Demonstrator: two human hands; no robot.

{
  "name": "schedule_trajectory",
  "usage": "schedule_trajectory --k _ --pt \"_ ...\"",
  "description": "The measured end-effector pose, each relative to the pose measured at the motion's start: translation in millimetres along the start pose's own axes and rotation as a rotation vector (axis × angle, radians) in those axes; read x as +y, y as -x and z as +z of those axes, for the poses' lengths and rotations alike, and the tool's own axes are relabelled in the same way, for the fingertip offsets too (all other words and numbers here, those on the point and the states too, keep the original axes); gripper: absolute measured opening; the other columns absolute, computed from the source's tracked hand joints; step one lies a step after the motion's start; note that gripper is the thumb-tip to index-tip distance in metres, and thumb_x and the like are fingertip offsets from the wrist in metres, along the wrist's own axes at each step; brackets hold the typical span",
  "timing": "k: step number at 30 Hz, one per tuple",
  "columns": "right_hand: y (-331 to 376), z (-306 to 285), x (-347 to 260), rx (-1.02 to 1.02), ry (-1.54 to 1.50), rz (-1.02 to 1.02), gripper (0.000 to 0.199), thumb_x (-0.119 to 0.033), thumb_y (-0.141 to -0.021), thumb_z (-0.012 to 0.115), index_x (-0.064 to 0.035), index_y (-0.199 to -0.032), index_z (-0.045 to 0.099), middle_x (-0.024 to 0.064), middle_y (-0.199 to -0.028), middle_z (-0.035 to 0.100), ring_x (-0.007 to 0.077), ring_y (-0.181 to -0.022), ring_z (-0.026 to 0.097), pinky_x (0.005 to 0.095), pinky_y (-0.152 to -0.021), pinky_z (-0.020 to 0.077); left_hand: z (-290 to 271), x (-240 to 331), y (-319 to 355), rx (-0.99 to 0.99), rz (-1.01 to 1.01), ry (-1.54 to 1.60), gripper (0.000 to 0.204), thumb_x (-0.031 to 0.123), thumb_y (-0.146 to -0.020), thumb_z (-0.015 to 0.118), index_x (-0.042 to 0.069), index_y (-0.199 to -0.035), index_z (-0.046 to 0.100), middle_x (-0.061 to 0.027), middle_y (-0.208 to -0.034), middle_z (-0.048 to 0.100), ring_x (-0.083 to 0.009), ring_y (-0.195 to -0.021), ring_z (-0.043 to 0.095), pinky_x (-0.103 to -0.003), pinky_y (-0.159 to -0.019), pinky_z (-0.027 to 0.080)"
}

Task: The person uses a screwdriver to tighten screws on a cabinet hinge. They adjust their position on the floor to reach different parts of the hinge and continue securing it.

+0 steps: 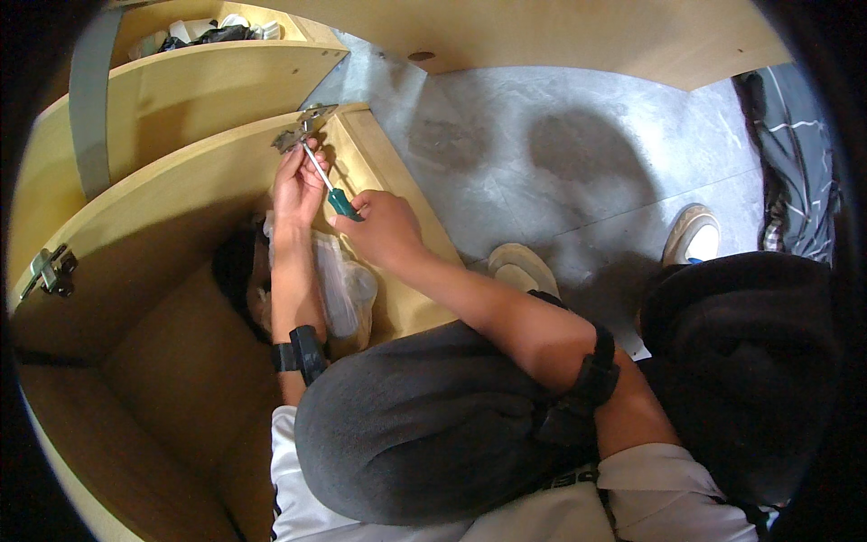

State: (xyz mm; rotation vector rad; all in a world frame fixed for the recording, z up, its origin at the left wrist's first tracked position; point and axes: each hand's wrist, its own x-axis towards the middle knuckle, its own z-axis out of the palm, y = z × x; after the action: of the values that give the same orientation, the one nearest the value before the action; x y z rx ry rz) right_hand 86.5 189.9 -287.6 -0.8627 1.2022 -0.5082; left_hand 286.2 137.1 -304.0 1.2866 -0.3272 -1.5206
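My right hand [384,228] is closed round the green handle of a screwdriver [340,203]. Its metal shaft slants up and left to a metal cabinet hinge [291,137] at the upper edge of a wooden cabinet panel [208,163]. Close under that hinge, my left hand [298,187] has its fingers curled and pinched at the hinge's lower part, beside the screwdriver tip. The tip's exact contact is too small to make out. A clear plastic bag [343,289] lies inside the cabinet, next to my left forearm.
Another hinge [52,271] is fixed on the panel at the left. Behind, an open drawer [226,68] holds white and black items. A wooden board [560,36] spans the top above the grey tiled floor [578,172]. Dark patterned fabric [799,163] hangs at far right. My knees rise in front.
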Motion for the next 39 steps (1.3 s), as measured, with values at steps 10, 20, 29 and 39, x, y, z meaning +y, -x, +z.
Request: schedule_trajectory --k 10,20,29,39 --pt "-1 -5 -12 -0.014 0.084 -0.022 0.049 -0.042 -0.065 0.080 -0.0004 -0.084 0.062 0.0162 -0.075 0.065 0.0297 -0.072 0.065 0.0385 -0.066 0.0499 9 2 8 -0.076 -0.026 -0.013 0.023 0.013 -0.096 0.048 -0.004 -0.110 0.055 -0.0098 -0.098 0.064 -0.0184 -0.079 0.059 -0.030 -0.072 0.051" --pt "-19 7 4 -0.384 0.013 0.054 0.044 -0.040 -0.082 0.060 0.0008 -0.098 0.062 0.0240 -0.095 0.065 0.0390 -0.093 0.062 0.0467 -0.083 0.0475 -3 4 4 -0.095 0.008 -0.090 0.022 0.008 -0.094 0.052 -0.003 -0.111 0.056 -0.0108 -0.103 0.065 -0.0172 -0.078 0.060 -0.030 -0.069 0.051" --pt "-16 12 19 -0.283 -0.092 0.061 0.045 -0.032 -0.077 0.069 -0.0007 -0.108 0.062 0.0176 -0.095 0.066 0.0303 -0.092 0.064 0.0378 -0.082 0.0495 -1 9 8 -0.047 0.006 -0.101 0.025 0.008 -0.094 0.050 -0.007 -0.114 0.055 -0.0134 -0.103 0.065 -0.0197 -0.078 0.061 -0.031 -0.071 0.054" --pt "-20 14 19 -0.332 -0.235 0.153 0.046 -0.032 -0.072 0.075 -0.0008 -0.105 0.064 0.0147 -0.088 0.068 0.0266 -0.084 0.066 0.0347 -0.077 0.0514 -4 11 6 -0.089 -0.015 -0.048 0.025 0.008 -0.094 0.050 -0.008 -0.113 0.055 -0.0151 -0.104 0.064 -0.0211 -0.080 0.061 -0.030 -0.071 0.054"
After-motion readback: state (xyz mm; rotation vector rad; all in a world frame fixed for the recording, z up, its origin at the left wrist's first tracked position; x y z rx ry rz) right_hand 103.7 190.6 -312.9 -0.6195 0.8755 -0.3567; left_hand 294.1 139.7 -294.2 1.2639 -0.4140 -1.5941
